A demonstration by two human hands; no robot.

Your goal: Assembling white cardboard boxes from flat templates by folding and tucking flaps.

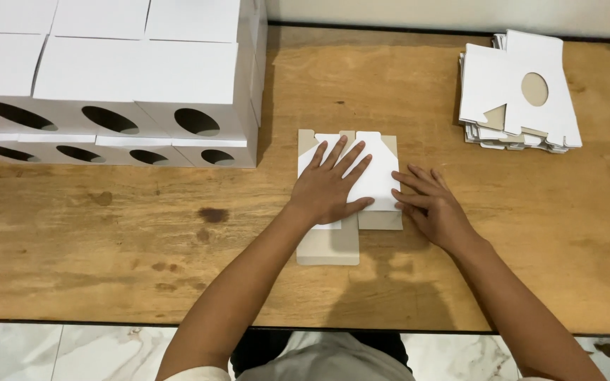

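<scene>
Far left: stacked white folded cardboard boxes with oval cut-out holes [142, 92], two tiers visible. The stack runs off the top and left edges, so its full extent cannot be seen. Hole interiors are dark; contents not readable.

Surface: worn brown wooden table [107, 240] with dark stains near the middle-left. Its near edge meets pale marble-pattern floor tiles [51, 353] at the bottom.

Centre: flat white die-cut cardboard box blank [379, 176], lying on the table just right of the box stack and well apart from it. Brown unprinted flaps show at its top corners and lower edge. Much of its middle is covered by the palm, so fold lines there are hidden.

Left hand [330, 187]: fingers spread wide and laid flat, pressing down on the blank; thumb points right along the panel. Nothing is gripped, contact is flat pressure only.

Right hand [432, 204]: fingers extended and slightly fanned, tips touching the blank's right edge. Whether any fingertip is tucked under the edge cannot be told. No closed grasp is visible.

Upper right: loose pile of flat white cardboard blanks with a round hole [520, 95], edges uneven, well apart from both hands. Lower sheets are mostly hidden by the top one.

Bottom: forearms run out of frame; body cut off.
</scene>
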